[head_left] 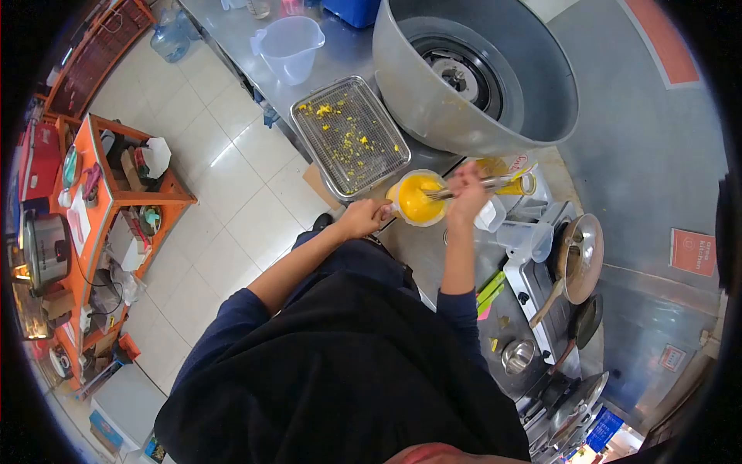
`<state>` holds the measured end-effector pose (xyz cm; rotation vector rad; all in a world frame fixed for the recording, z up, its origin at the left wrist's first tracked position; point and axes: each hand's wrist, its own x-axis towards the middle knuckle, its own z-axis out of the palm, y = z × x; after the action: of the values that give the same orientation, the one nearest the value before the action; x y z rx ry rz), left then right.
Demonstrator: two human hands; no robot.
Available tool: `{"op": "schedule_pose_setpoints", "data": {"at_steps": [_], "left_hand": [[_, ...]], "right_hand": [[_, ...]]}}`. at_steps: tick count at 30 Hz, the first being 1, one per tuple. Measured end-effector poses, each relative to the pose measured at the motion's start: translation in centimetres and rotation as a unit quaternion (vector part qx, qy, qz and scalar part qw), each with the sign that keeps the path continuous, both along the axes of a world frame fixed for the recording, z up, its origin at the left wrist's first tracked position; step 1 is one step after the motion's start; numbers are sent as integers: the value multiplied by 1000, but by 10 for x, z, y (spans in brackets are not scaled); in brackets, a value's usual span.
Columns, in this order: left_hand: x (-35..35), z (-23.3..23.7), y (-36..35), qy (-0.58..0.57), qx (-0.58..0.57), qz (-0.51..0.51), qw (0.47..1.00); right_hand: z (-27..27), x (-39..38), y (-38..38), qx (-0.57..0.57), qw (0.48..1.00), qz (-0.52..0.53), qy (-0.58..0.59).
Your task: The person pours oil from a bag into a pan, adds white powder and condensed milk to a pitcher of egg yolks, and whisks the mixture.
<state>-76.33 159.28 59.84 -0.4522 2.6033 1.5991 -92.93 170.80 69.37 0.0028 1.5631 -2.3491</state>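
Observation:
My left hand [366, 219] is closed on the handle of a pale plastic jug [406, 182] that contains bright yellow liquid. In my right hand [467, 195], which is slightly blurred, is a metal whisk [437, 195]. Its wire end dips into the yellow liquid, and its handle sticks out to the right of my fingers. Just beyond the jug lies a wire rack tray [352, 135] strewn with small yellow bits. A white container [490, 215] stands to the right, below my right hand.
A large grey metal drum [479, 116] stands at the back of the steel counter. A translucent jug [290, 48] sits at the far left. On the right are a gas stove [535, 298], pans [581, 259] and a small metal bowl [518, 356]. An orange shelf [116, 197] stands across the tiled floor.

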Motion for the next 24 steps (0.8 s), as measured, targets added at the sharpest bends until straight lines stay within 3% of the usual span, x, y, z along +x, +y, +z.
{"op": "schedule_pose_setpoints", "data": {"at_steps": [1, 3, 4, 5, 7, 8, 9, 11, 12, 13, 15, 16, 17, 19, 20, 21, 23, 24], "left_hand": [[1, -2, 2, -3, 4, 1, 1000], [-1, -7, 0, 185, -230, 25, 955], [-3, -10, -2, 187, -231, 26, 954], [-5, -15, -2, 254, -249, 55, 933], [-6, -17, -1, 318, -263, 83, 907], [-5, -13, -4, 212, -68, 45, 974], [-2, -10, -4, 92, 133, 5, 987], [-1, -10, -5, 83, 97, -16, 992], [-1, -9, -4, 91, 99, -18, 991], [-3, -8, -5, 103, 99, -21, 989], [-5, -6, -3, 104, 107, -19, 989], [-5, -7, -3, 104, 108, -20, 989], [-3, -8, -2, 103, 110, -20, 988], [-1, -10, 3, 101, 114, -14, 988], [-3, -9, 0, 103, 112, -11, 988], [-3, -8, -3, 105, 107, -10, 989], [-3, -7, -1, 97, 118, -6, 988], [-4, -9, -3, 101, 114, -25, 988]], "right_hand": [[3, -2, 8, 4, 1000, 1, -3], [8, -6, 12, -69, 979, -191, 31], [-2, 6, 0, -39, 969, -238, 55], [-13, 7, -3, -40, 968, -239, 59], [-32, 7, -4, -2, 999, -34, -2], [-6, 2, -3, 20, 999, -35, -18], [4, -2, 5, 24, 999, -34, -22], [16, -10, 13, -93, 977, -191, 32], [11, -4, 0, -39, 953, -302, -8], [-4, -2, -5, -43, 953, -301, -4], [-23, 6, -10, 21, 998, -63, 11], [-24, -7, -2, 19, 999, -37, -22], [-10, -11, 5, 20, 999, -38, -25], [12, -17, 10, -92, 986, -135, 37], [16, -7, -2, -82, 959, -270, -10], [-2, 2, -11, -87, 959, -268, -10], [-34, 18, -20, 0, 994, -71, 85], [-26, 10, -14, 1, 1000, -17, 24]]}}
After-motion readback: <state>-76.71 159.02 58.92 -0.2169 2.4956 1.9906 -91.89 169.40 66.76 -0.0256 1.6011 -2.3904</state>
